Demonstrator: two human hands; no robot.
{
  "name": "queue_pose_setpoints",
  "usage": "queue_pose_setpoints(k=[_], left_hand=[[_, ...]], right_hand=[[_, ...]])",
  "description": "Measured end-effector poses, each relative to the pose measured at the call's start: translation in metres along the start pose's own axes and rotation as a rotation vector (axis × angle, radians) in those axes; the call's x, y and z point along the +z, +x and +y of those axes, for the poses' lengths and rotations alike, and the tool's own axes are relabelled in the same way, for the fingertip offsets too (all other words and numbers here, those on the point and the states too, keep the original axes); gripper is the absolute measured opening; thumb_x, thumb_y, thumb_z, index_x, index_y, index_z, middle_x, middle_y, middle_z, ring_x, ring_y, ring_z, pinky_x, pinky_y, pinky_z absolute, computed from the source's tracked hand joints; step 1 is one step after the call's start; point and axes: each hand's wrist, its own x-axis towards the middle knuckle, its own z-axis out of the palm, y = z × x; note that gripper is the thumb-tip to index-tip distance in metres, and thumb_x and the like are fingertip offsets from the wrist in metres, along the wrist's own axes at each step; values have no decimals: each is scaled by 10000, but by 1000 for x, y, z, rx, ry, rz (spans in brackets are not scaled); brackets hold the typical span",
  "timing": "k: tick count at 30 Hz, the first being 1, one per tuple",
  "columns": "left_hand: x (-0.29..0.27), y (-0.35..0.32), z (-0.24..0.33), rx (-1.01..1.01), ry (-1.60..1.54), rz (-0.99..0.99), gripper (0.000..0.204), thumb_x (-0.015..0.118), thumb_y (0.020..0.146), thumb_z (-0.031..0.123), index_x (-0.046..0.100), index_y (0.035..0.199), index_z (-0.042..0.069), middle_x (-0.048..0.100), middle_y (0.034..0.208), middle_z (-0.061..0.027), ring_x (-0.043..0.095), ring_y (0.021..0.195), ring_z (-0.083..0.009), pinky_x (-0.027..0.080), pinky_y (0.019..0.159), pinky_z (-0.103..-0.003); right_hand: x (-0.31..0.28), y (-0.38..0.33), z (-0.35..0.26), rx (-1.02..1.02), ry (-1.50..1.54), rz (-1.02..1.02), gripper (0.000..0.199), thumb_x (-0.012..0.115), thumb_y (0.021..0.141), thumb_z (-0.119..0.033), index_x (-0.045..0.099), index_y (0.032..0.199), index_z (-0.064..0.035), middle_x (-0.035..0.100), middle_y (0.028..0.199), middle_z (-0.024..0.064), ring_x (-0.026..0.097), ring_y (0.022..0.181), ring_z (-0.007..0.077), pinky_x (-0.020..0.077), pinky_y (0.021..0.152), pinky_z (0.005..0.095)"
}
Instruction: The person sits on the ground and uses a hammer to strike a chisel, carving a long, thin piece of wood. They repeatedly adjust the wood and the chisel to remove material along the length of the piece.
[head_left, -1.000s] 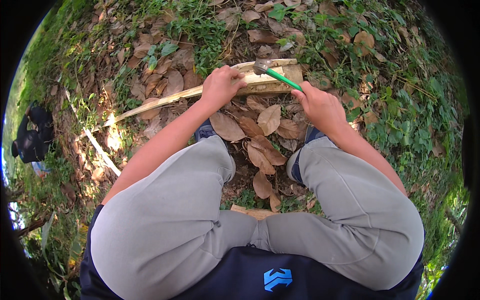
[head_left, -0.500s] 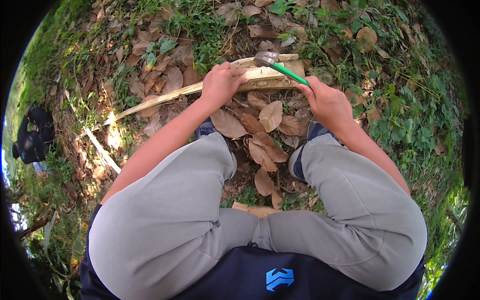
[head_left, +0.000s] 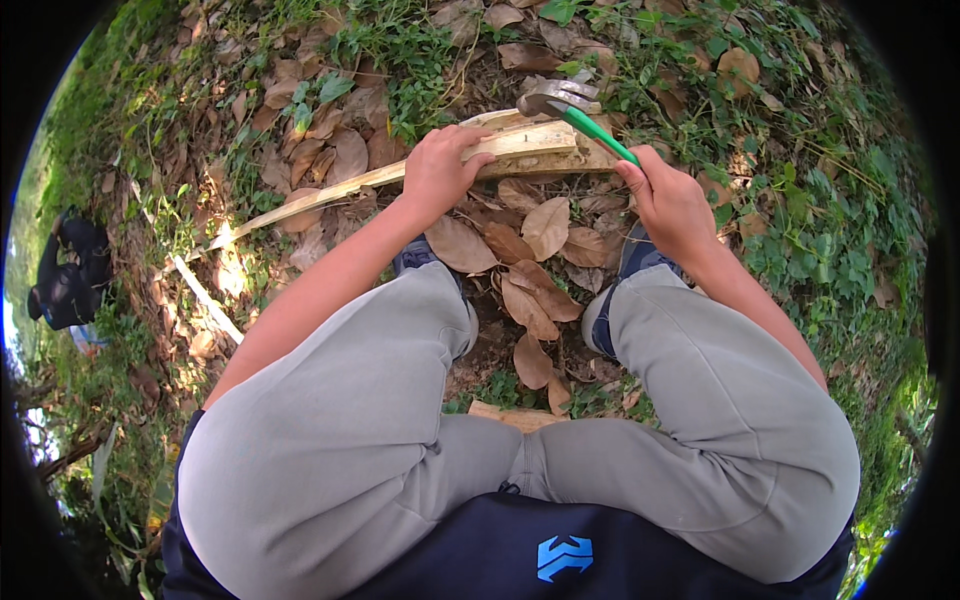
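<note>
A claw hammer (head_left: pixel 592 122) with a green handle and a metal head is gripped near the handle's end by my right hand (head_left: pixel 672 200). Its head hovers over the right end of the wood. My left hand (head_left: pixel 438 172) is wrapped over a long pale wooden strip (head_left: pixel 535 142), with thumb and fingers on either side of it. The strip runs from beneath the hammer down to the left. Another board (head_left: pixel 590 157) lies under it, partly hidden by the strip and the hammer. A small nail-like mark shows on the strip, too small to be sure of.
Dry brown leaves (head_left: pixel 530 300) cover the ground between my shoes. Another pale stick (head_left: pixel 207 300) lies at the left, and a short wood piece (head_left: pixel 515 415) sits between my legs. A person in dark clothes (head_left: pixel 75 270) is at the far left. Green plants (head_left: pixel 810 220) grow at the right.
The hammer and my right hand have shifted slightly to the right, and the hammer head has turned. My left hand stays on the wooden strip.
</note>
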Motion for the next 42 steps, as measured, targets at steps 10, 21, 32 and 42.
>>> queue_pose_setpoints(k=[10,21,32,42], left_hand=[[-5,-1,0,-72,-88,-5,235,769,908,246,776,1091,99,757,1009,-70,716,957,-282,560,846,-418],[-1,4,-5,-14,41,-155,326,812,864,210,794,1186,166,674,1013,-62,636,973,-296,524,881,-410],[-1,6,-1,-21,52,-145,316,820,851,209,807,1166,178,679,991,-70,641,971,-301,529,877,-415],[1,6,-4,-3,36,-124,302,819,833,214,823,1135,206,694,1009,-75,652,961,-314,554,869,-435]], right_hand=[[-6,5,-1,-25,-26,-61,309,544,1079,-415,600,1055,-112,669,748,174,665,725,435,488,588,540],[13,-8,1,-20,-118,-70,254,574,1074,-366,606,1119,-118,659,766,182,641,694,447,476,579,517],[17,-10,11,-15,-141,-62,261,549,1081,-382,590,1061,-125,670,767,173,651,691,445,474,565,544],[7,-8,8,-72,-14,1,255,518,1103,-344,608,1134,-107,644,748,172,641,687,426,468,582,505]])
